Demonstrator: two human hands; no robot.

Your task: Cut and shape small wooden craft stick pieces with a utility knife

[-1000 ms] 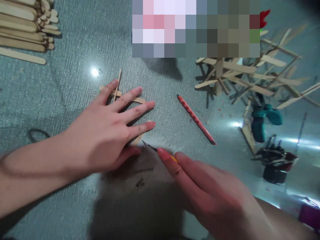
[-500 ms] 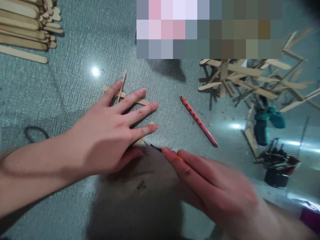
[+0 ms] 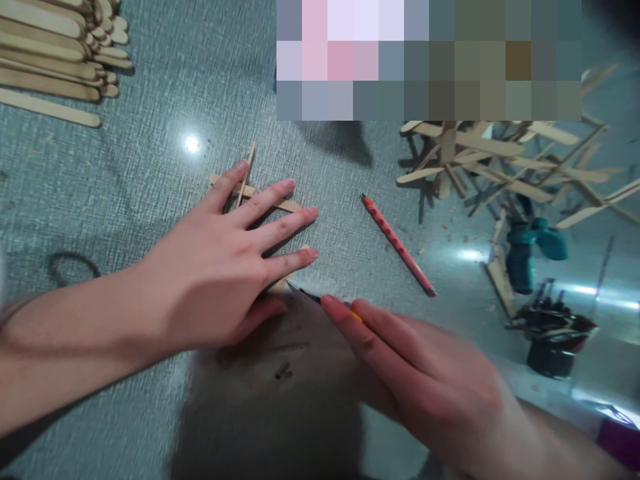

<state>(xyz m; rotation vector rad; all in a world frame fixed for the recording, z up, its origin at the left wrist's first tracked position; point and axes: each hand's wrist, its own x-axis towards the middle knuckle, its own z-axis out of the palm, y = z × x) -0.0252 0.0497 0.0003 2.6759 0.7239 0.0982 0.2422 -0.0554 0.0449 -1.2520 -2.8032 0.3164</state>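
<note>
My left hand (image 3: 225,250) lies flat with its fingers spread, pressing on wooden craft sticks on the table. One craft stick (image 3: 285,203) shows between the fingers, and a thin stick (image 3: 249,167) crosses it by the index fingertip. Below the little finger, the end of another craft stick (image 3: 277,285) pokes out, mostly hidden by the palm. My right hand (image 3: 425,373) is closed around a craft knife (image 3: 357,316), of which a bit of yellow handle and a dark, thin blade end show. The blade tip is at that stick end, close to my left thumb.
Craft sticks (image 3: 50,50) are piled at the top left. A pink pencil (image 3: 397,243) lies at centre right. Beyond it stands a structure of joined sticks (image 3: 485,143), near a teal tool (image 3: 523,247) and a dark cup (image 3: 550,357) of small items. A pixelated patch hides the top.
My right hand and the knife have shifted slightly left, toward my left hand. My left hand stays spread over the sticks; the view has moved a little.
</note>
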